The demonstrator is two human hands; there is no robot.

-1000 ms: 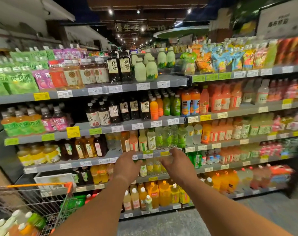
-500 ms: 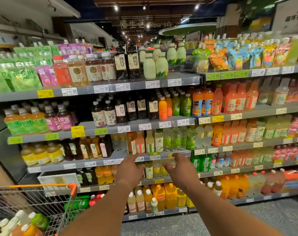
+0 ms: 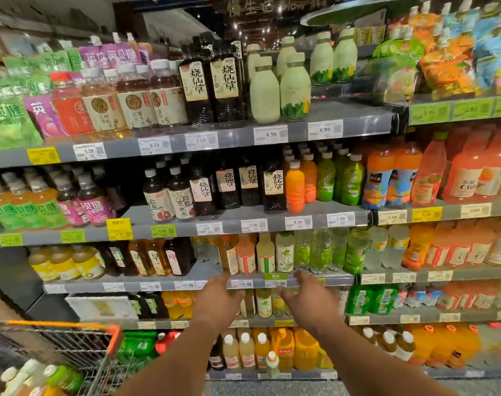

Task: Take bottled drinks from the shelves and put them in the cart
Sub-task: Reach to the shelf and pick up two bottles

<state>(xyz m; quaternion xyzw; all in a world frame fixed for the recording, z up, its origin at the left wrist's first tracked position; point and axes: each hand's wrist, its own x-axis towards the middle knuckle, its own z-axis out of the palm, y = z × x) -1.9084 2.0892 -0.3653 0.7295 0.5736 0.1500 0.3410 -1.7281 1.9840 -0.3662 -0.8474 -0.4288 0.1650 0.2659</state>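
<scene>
The bottled drinks (image 3: 265, 254) stood in rows on the shelves (image 3: 272, 221), with some already lying in the cart (image 3: 72, 342) at lower left. Both hands were stretched toward the third shelf: the left hand (image 3: 218, 298) and the right hand (image 3: 308, 295) were released, fingers spread, grasping nothing. The step in hand looked like the reach for more bottles. Next, each hand would need to close round a bottle and lift it clear of its neighbours.

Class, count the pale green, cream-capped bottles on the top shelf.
6 pale green bottles: two at the front, two just behind them, two further right. More may stand hidden behind.
</scene>
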